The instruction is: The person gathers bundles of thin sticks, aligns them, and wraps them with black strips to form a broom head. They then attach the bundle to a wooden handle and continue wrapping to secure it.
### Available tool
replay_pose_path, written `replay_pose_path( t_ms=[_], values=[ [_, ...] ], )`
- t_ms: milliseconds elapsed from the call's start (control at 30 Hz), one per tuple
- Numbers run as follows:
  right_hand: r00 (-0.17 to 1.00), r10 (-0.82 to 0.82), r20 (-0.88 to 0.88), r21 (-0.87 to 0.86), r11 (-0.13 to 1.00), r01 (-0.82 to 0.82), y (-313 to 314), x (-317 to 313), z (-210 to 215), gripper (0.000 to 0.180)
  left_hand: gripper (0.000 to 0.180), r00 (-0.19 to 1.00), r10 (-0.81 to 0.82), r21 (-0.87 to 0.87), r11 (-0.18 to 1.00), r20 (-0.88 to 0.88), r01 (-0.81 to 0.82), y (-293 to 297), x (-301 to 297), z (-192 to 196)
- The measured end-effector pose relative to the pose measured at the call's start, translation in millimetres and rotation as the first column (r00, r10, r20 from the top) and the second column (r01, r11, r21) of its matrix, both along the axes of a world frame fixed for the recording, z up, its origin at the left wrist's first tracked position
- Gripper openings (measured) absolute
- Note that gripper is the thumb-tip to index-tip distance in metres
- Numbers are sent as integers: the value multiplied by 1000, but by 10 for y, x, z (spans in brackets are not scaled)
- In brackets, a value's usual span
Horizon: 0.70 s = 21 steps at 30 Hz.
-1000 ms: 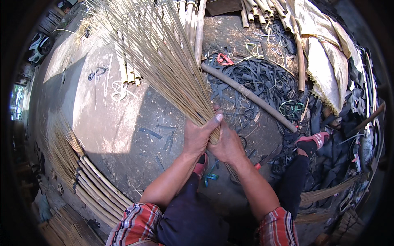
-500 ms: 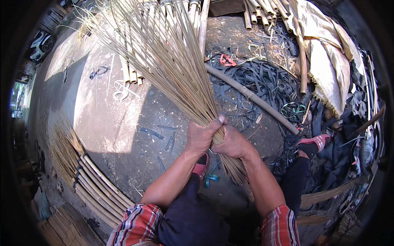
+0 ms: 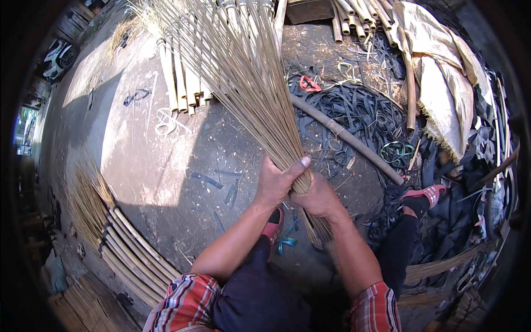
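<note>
A thick bundle of thin tan sticks (image 3: 243, 83) fans out up and to the left from my hands. My left hand (image 3: 276, 180) wraps the bundle near its narrow lower end, thumb laid across it. My right hand (image 3: 321, 196) grips the same bundle just below and to the right, touching the left hand. The bundle's short lower end (image 3: 321, 227) pokes out beneath my right hand, toward my knees.
Bamboo poles (image 3: 133, 249) lie stacked at lower left, more cut poles (image 3: 185, 83) behind the bundle. A long pole (image 3: 348, 138) crosses a heap of black rubber strips (image 3: 359, 110). Tan cloth (image 3: 442, 83) lies at right. My feet wear red sandals (image 3: 426, 193).
The bundle has swung more upright, its fanned top shifting right. My hands have kept their grip and stayed close together.
</note>
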State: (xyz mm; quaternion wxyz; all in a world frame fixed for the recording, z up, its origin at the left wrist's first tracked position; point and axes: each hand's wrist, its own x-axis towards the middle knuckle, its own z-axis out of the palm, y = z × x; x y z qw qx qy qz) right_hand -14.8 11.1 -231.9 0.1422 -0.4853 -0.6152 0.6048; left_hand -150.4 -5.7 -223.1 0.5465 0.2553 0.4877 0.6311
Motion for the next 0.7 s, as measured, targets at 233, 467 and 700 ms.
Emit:
replay_pose_path(
  t_ms=[233, 467, 700],
  values=[
    [997, -69, -27, 177, 982, 73, -105, -74, -63, 48, 34, 994, -86, -137, 988, -63, 77, 3, -37, -90],
    [986, -107, 127, 154, 984, 87, -132, -94, -54, 53, 32, 998, 8, -46, 999, -66, -11, 0, 73, -61],
    [977, -11, 215, 179, 983, -28, -52, 10, 49, 56, 31, 992, -53, -54, 997, 112, 60, -11, 32, -3]
  ],
)
